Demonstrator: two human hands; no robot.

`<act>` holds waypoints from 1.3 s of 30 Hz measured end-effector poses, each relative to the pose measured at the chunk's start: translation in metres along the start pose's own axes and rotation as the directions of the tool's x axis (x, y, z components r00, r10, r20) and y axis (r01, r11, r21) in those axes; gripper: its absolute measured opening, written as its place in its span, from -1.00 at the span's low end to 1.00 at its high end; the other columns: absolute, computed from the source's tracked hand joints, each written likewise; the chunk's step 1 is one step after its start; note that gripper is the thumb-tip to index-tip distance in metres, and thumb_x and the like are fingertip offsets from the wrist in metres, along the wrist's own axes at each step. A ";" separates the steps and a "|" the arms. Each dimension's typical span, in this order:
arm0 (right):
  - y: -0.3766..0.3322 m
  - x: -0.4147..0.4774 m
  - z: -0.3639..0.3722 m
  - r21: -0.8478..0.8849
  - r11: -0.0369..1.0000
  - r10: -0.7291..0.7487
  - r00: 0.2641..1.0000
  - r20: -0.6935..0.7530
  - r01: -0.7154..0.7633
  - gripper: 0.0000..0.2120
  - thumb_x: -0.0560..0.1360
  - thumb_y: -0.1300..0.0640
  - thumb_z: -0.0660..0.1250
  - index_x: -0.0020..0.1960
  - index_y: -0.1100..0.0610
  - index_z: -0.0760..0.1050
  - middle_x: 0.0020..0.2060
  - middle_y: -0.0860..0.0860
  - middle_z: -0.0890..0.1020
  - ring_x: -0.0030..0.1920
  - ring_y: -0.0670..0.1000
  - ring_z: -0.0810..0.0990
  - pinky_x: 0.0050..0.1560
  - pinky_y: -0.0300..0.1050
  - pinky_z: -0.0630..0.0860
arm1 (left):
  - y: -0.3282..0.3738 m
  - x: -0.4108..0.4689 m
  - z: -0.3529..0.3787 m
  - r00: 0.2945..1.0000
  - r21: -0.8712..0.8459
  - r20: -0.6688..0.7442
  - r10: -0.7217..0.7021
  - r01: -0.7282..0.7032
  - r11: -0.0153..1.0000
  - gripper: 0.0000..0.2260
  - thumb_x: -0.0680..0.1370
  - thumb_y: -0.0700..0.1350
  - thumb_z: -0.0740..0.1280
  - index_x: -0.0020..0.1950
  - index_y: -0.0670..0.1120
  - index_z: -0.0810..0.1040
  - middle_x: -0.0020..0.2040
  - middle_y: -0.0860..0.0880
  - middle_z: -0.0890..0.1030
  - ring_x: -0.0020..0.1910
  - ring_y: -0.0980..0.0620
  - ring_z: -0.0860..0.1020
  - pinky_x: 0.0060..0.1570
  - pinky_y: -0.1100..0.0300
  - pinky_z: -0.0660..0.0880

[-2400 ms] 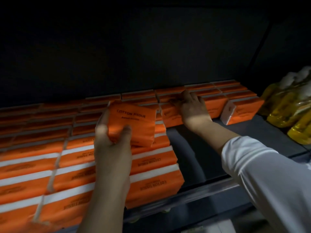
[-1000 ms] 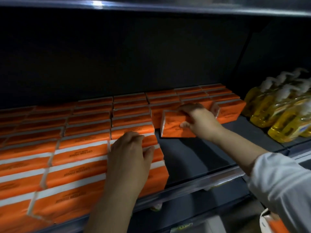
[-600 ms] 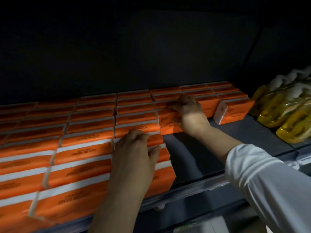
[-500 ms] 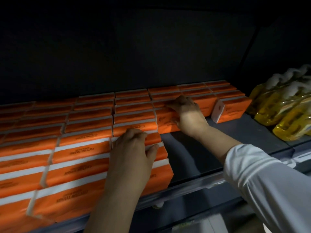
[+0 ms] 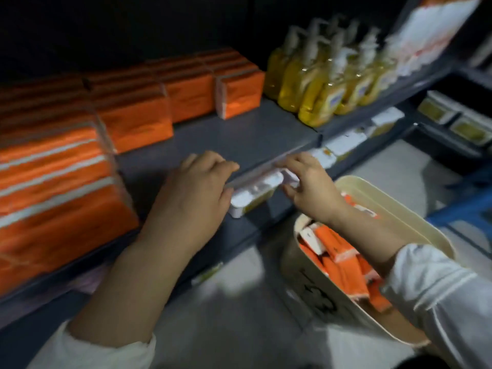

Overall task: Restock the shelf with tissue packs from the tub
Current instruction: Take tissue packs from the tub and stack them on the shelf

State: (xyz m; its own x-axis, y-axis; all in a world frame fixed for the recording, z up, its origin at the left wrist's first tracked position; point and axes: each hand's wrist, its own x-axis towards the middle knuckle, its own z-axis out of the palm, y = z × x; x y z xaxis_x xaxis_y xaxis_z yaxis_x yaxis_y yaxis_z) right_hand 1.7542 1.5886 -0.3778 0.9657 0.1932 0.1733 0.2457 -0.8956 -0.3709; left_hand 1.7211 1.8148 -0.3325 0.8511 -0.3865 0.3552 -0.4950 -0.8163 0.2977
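A: Tissue packs (image 5: 343,265) nearest the camera: where do they lie?

B: In the cream tub (image 5: 394,225) at lower right, on the pale floor (image 5: 239,283), jumbled at angles, orange with white ends. The right forearm in a white sleeve (image 5: 439,294) crosses over the tub's opening.

A: And the hands?

B: Both are at the front edge of the shelf (image 5: 239,134). The left hand (image 5: 194,193) is loosely curled, fingers bent, with nothing in it; its fingertips are close to a white price-label holder (image 5: 255,187) on the shelf rail. The right hand (image 5: 311,187) has its fingers bent at the other end of that holder. The frame is blurred, so I cannot tell whether it pinches the holder or only touches it.

A: What is on the shelf itself?

B: At left, the stocked tissue packs (image 5: 61,187) fill the shelf up to the front edge in rows, orange with white stripes. Further right the rows stop further back, leaving bare grey shelf in front of them.

A: Beyond that?

B: Yellow pump bottles (image 5: 327,83) stand in a group just right of the rearmost packs. Behind them, at upper right, white and orange packages (image 5: 431,30), too blurred to read.
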 end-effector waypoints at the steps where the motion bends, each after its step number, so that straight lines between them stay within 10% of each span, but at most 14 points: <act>1: 0.014 -0.017 -0.002 0.016 0.998 0.053 0.999 0.008 -0.053 -0.57 0.33 0.30 0.35 0.20 0.18 0.53 0.02 0.18 0.54 0.08 0.22 0.51 0.13 -0.18 0.31 | 0.011 0.001 0.011 0.997 -0.005 0.058 0.042 -0.041 0.999 -0.70 0.36 -0.17 0.34 0.07 -0.14 0.60 -0.05 -0.13 0.58 -0.11 -0.24 0.54 -0.11 -0.11 0.54; 8: 0.089 -0.095 -0.003 0.081 0.930 0.353 0.932 0.081 -0.359 -0.60 0.42 0.25 0.38 0.26 0.16 0.50 0.16 0.17 0.53 0.20 0.14 0.47 0.18 -0.24 0.27 | 0.083 0.007 0.083 0.934 -0.030 0.328 0.139 -0.137 0.990 -0.70 0.54 0.00 0.27 0.27 0.04 0.47 0.20 0.03 0.47 0.23 -0.01 0.39 0.13 0.11 0.39; 19: 0.189 -0.156 0.002 0.163 0.629 0.721 0.648 0.244 -0.760 -0.58 0.48 0.19 0.34 0.32 0.19 0.41 0.17 0.17 0.57 0.19 0.12 0.53 0.22 -0.10 0.42 | 0.122 0.016 0.152 0.851 -0.091 0.511 0.119 -0.084 0.992 -0.68 0.55 0.07 0.23 0.30 0.08 0.45 0.14 0.06 0.46 0.13 0.06 0.42 0.05 0.09 0.46; 31: 0.223 -0.141 0.045 0.248 0.447 0.830 0.502 0.243 -0.860 -0.45 0.53 0.01 0.28 0.41 0.25 0.23 0.31 0.22 0.45 0.31 0.19 0.42 0.29 -0.03 0.36 | 0.121 0.032 0.178 0.860 -0.150 0.509 0.036 0.047 0.988 -0.65 0.55 0.06 0.26 0.32 0.08 0.41 0.12 0.10 0.43 0.00 0.11 0.43 0.00 0.10 0.50; 39: 0.263 -0.099 0.076 0.671 0.020 0.923 0.272 0.273 -0.742 -0.58 0.50 0.05 0.34 0.25 0.28 0.47 0.17 0.18 0.57 0.17 0.16 0.56 0.22 0.06 0.48 | 0.110 0.034 0.184 0.859 -0.200 0.510 0.030 0.084 0.976 -0.67 0.55 0.01 0.27 0.32 0.11 0.41 0.14 0.14 0.42 0.09 0.15 0.41 0.05 0.19 0.45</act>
State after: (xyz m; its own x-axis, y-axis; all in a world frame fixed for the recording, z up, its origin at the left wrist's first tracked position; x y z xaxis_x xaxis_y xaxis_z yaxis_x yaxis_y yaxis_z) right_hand 1.7290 1.3643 -0.5615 0.5126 -0.6640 -0.5444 -0.6552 0.1073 -0.7478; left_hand 1.7280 1.6325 -0.4505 0.8058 -0.5760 -0.1378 -0.4463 -0.7435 0.4980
